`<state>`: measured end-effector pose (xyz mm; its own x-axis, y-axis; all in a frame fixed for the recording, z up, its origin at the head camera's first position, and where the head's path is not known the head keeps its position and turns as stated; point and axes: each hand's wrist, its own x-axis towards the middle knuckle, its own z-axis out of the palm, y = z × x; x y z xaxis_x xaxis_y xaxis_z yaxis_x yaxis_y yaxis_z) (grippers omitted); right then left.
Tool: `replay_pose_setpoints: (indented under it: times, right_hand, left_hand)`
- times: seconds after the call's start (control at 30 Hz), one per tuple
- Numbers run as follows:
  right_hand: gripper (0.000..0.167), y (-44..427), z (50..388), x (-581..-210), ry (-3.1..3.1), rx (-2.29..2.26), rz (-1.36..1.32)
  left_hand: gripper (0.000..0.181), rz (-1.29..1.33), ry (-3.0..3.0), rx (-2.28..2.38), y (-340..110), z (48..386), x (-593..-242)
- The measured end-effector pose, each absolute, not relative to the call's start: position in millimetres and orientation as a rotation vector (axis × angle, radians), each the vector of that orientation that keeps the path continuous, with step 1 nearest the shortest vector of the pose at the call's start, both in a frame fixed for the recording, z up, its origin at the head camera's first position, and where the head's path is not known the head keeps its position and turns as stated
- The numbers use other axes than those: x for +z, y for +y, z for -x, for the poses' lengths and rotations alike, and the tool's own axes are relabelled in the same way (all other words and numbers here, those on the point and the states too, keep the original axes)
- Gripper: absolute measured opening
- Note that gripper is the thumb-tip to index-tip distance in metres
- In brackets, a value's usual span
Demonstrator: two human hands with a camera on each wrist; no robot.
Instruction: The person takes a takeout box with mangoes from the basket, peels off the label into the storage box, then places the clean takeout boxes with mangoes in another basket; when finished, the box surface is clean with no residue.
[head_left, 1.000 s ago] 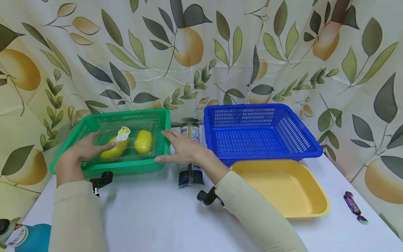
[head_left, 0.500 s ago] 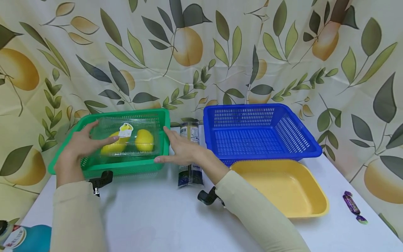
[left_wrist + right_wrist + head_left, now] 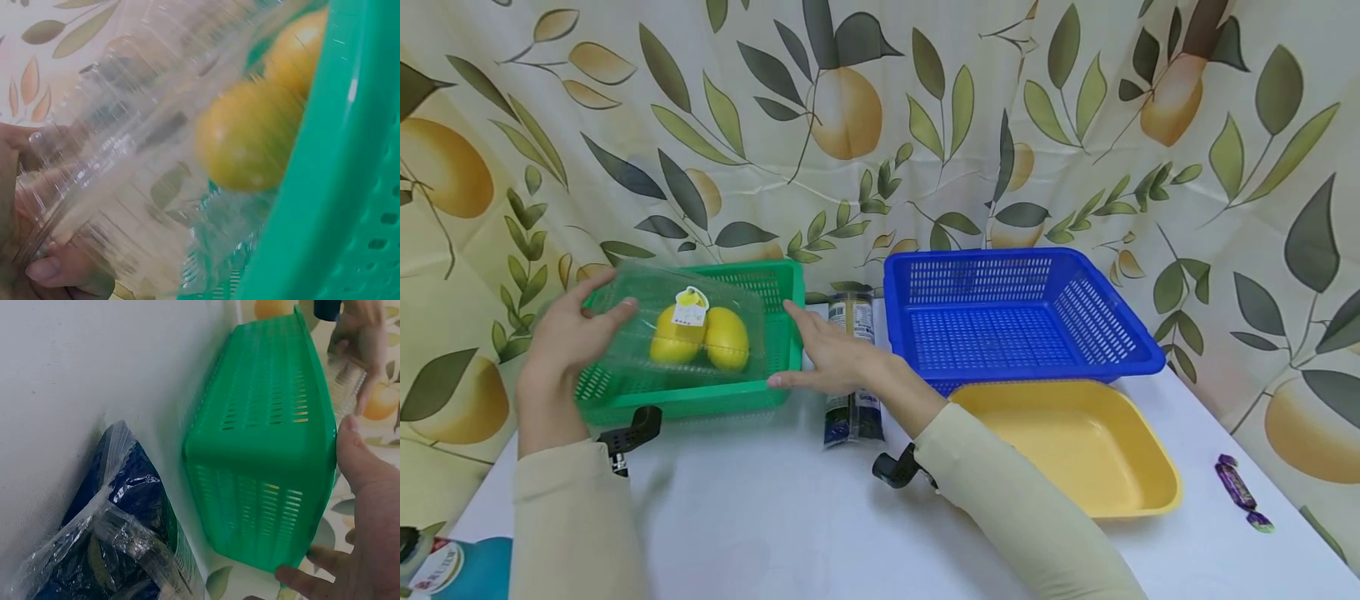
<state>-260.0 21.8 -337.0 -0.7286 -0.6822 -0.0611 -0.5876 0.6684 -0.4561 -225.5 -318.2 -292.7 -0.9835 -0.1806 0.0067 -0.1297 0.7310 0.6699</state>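
In the head view my left hand (image 3: 568,337) grips the left end of a clear plastic box (image 3: 632,350). Two yellow fruits (image 3: 727,337) lie inside it, under a small white label (image 3: 688,310). The box tilts, its left end raised above the green basket (image 3: 685,402). Close up in the left wrist view, thumb and fingers pinch the box's clear edge (image 3: 69,200). My right hand (image 3: 831,354) rests against the basket's right end with spread fingers. Thumb and fingertips touch the basket rim (image 3: 322,394) in the right wrist view.
A dark-blue plastic-wrapped package (image 3: 853,417) lies right of the green basket. Farther right stand a blue basket (image 3: 985,362) and a yellow tray (image 3: 1075,450). A purple-wrapped candy (image 3: 1236,483) lies near the table's right edge, a blue bottle (image 3: 482,567) at the lower left.
My left hand has lifted the left end of the plastic box and shifted slightly left with it. The fruits have come together inside. The right hand stays in place.
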Motion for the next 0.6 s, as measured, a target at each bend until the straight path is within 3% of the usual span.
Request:
replay_pose_setpoints:
  times: [0.33,0.6]
  right_hand:
    - [0.103,48.6,252.9,-330.0,2.638,-0.680,1.004]
    - [0.103,73.8,251.7,-312.7,2.702,-0.721,1.004]
  left_hand:
    - [0.077,-0.224,-2.754,-1.290,-308.9,217.1,-299.0]
    - [0.069,-0.173,-2.719,-1.244,-300.2,206.2,-280.8]
